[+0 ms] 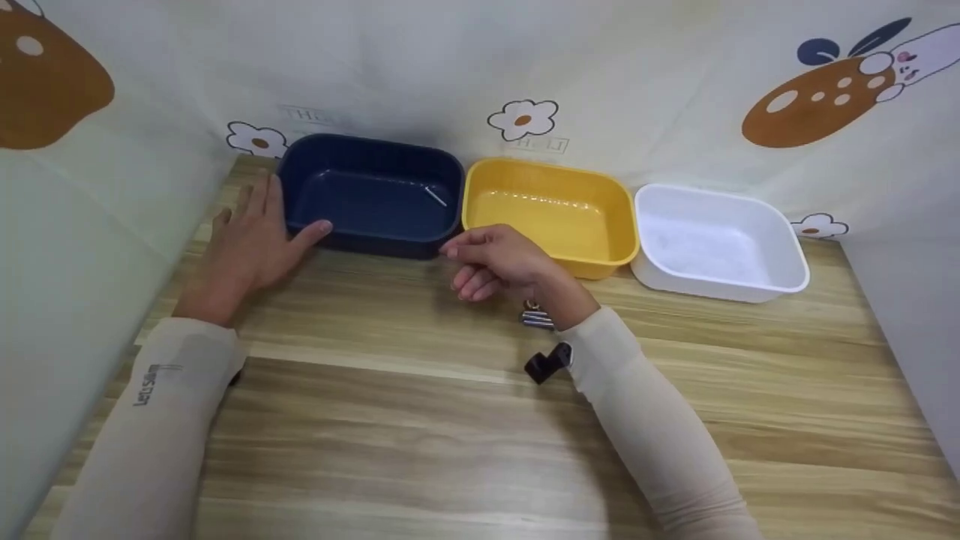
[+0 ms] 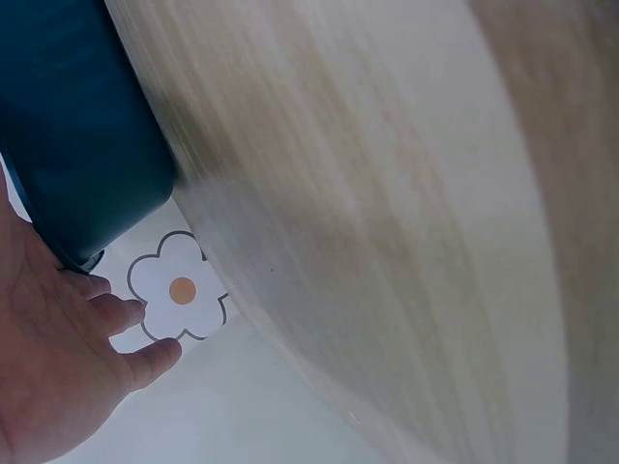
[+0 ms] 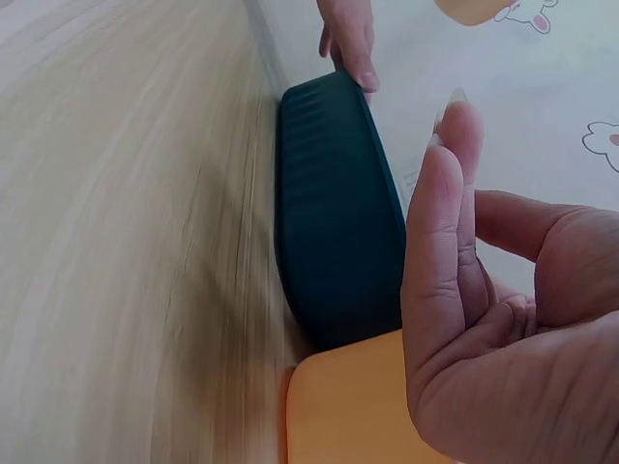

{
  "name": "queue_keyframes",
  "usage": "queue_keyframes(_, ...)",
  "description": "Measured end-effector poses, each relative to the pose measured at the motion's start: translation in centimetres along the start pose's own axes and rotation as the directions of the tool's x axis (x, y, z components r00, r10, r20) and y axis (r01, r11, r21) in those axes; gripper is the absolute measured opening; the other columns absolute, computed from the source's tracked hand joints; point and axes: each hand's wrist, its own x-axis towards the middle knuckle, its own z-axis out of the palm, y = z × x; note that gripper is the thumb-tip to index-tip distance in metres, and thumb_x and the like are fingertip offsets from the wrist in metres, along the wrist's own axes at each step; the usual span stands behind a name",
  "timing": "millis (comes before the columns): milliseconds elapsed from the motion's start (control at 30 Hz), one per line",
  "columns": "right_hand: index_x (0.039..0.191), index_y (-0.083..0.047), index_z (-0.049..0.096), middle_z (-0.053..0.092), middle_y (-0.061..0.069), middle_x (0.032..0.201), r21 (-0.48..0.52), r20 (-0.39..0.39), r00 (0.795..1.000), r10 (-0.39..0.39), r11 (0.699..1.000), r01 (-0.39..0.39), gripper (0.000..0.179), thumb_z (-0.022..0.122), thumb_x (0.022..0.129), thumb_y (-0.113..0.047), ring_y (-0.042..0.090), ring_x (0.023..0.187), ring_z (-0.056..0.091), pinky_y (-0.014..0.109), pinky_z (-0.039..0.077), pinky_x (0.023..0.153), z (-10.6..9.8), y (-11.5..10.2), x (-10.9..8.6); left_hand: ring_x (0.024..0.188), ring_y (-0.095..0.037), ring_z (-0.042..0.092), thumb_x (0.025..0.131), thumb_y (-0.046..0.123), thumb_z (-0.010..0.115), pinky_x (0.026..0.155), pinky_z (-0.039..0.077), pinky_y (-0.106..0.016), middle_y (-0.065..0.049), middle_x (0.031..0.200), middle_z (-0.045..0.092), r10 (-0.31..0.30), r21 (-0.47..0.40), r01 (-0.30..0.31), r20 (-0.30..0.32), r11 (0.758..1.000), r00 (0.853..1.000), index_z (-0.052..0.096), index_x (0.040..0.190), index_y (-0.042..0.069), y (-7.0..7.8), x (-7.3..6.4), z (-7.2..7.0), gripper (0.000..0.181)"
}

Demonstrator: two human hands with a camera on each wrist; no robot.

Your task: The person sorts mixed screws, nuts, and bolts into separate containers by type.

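Observation:
A navy plastic bin stands at the back left, with a small shiny metal piece inside near its right end. My left hand rests against the bin's left side, fingers extended along the outside and thumb over the front rim. At the bin's front right corner is my right hand, its thumb and index fingertips close together. Whether anything lies between those fingertips cannot be told. Beneath the right wrist, small silver cylindrical pieces lie on the table, partly hidden.
A yellow bin adjoins the navy one, and a white bin stands to its right. Behind the row hangs a printed cloth. Wood-grain table extends in front. A black wrist camera sits at the right cuff.

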Motion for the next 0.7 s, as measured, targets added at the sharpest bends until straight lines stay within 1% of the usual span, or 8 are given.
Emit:
queue_keyframes(100,0.128,0.002,0.058,0.068,0.011,0.068,-0.001,0.002,1.000,0.003,1.000,-0.003,0.033,0.055,0.100,-0.015,0.017,0.053,0.066,0.028,0.056,0.051,-0.2,0.2,-0.3,0.146,-0.048,0.000,0.089,0.078,0.029,0.108,0.005,-0.073,-0.027,0.160,-0.006,0.004,-0.001,-0.004,-0.004,1.000,1.000,-0.006,0.153,-0.005,0.0,0.1,0.0,0.110)
queue_keyframes(367,0.129,0.002,0.056,0.067,0.010,0.066,-0.013,0.016,1.000,0.025,1.000,-0.024,0.034,0.055,0.100,-0.015,0.017,0.052,0.066,0.030,0.057,0.052,-0.7,1.2,-0.9,0.146,-0.047,0.000,0.089,0.078,0.030,0.109,0.005,-0.073,-0.028,0.159,-0.007,-0.002,-0.003,0.002,0.007,1.000,1.000,-0.008,0.152,-0.005,-0.2,0.0,0.0,0.111)
queue_keyframes(533,0.130,0.001,0.057,0.067,0.010,0.066,0.000,0.006,0.999,0.041,0.999,-0.041,0.035,0.057,0.099,-0.015,0.018,0.052,0.066,0.030,0.057,0.051,-1.4,2.0,-1.4,0.146,-0.047,0.000,0.088,0.079,0.028,0.109,0.005,-0.073,-0.029,0.159,-0.005,-0.005,0.009,0.005,0.013,1.000,1.000,-0.009,0.152,-0.004,-0.2,0.0,0.0,0.112)
queue_keyframes(700,0.128,0.001,0.057,0.067,0.010,0.065,-0.024,0.002,0.999,0.037,0.999,-0.037,0.034,0.056,0.099,-0.015,0.017,0.053,0.067,0.030,0.057,0.051,-2.0,2.6,-1.8,0.146,-0.046,-0.002,0.087,0.080,0.027,0.109,0.004,-0.072,-0.028,0.159,-0.008,-0.008,0.007,0.008,0.023,1.000,1.000,-0.010,0.152,-0.004,-0.1,0.2,0.0,0.112)
